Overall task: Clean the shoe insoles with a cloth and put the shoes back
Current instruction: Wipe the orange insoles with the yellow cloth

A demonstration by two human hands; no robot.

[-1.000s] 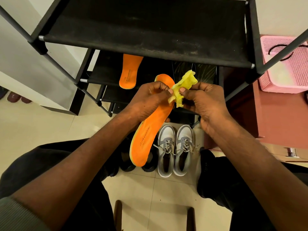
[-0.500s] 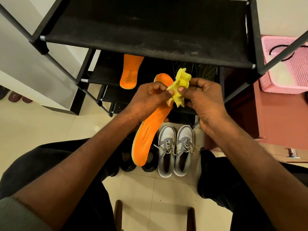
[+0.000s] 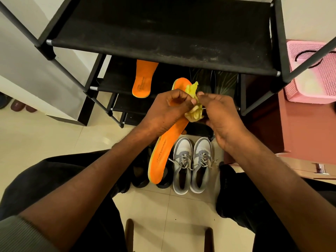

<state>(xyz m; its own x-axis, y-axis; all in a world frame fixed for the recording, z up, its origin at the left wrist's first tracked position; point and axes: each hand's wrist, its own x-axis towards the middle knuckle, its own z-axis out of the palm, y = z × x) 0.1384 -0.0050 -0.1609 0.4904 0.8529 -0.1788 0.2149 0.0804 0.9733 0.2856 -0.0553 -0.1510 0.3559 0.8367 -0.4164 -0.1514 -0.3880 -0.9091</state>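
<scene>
A long orange foam insole is held mid-air at picture centre, gripped by the left hand, heel end pointing toward 7 o'clock. A crumpled yellow cloth sits at the insole's toe end, pinched between the left fingers and the right hand. A second orange insole lies on the black fabric shoe rack at 11 o'clock. Grey-and-white laced sneakers stand on the floor at 5 o'clock. A pink perforated plastic basket sits at 2 o'clock.
</scene>
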